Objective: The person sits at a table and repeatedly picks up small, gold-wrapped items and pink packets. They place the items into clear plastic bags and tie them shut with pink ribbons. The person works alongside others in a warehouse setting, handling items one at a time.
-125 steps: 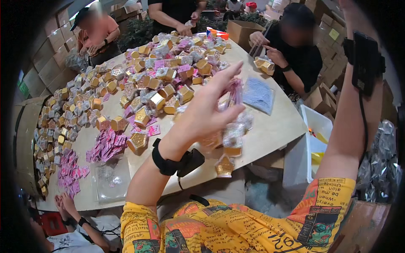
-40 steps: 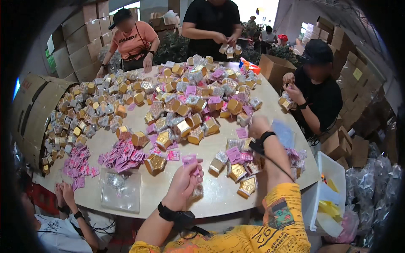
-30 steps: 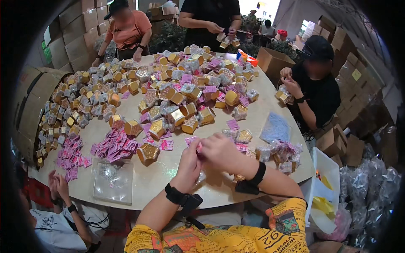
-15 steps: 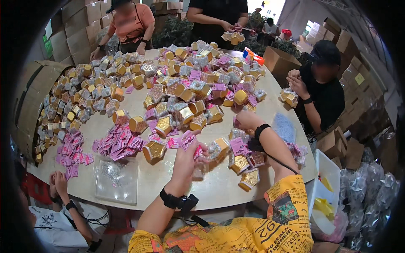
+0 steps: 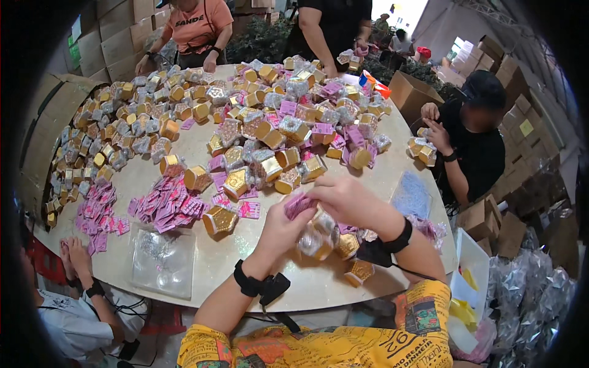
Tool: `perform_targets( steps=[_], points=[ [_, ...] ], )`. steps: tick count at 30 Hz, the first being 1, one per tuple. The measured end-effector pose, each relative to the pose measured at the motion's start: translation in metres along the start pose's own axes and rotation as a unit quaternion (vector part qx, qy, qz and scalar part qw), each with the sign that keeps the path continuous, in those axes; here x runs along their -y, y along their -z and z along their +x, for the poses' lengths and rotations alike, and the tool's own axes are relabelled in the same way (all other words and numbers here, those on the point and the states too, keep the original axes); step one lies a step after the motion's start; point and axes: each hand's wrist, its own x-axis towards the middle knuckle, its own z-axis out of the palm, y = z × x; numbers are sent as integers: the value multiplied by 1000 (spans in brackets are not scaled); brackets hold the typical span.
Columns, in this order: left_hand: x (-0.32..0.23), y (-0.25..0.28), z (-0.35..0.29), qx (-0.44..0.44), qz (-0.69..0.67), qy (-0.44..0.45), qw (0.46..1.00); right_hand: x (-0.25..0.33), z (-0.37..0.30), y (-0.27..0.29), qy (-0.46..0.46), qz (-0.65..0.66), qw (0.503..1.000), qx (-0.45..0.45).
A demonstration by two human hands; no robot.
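My left hand [image 5: 283, 228] is closed around a pink printed packet [image 5: 299, 205] at the near middle of the table. Bent over its upper edge, the closed fingers of my right hand [image 5: 353, 205] meet the left ones. Just below both hands is a gold box with a clear wrapped part [image 5: 319, 236]; my hands partly cover it, and whether they grip it is hidden. Beside my right wrist lie more gold boxes [image 5: 359, 272], some behind the hand. A single gold box [image 5: 219, 221] rests to the left of my left hand.
A large heap of wrapped gold boxes [image 5: 267, 132] spreads over the table [image 5: 245, 279]. Pink packets [image 5: 169, 205] are piled at the left, near a clear tray [image 5: 162, 264]. A blue plastic bag [image 5: 411, 195] lies at the right. Co-workers stand or sit around the edge.
My right hand has come left and nearer, from the boxes at the right to the packet in my left hand. At the far side, a co-worker's arm now reaches down to the heap.
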Motion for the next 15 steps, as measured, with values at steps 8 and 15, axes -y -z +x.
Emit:
perform_targets(
  steps=[8, 15],
  points=[
    [-11, 7, -12, -92, -165, 186, 964, -233, -48, -20, -514, -123, 844, -92],
    [25, 20, -13, -107, -158, 163, 968, -256, -36, -82, -532, -209, 793, -210]
  ],
)
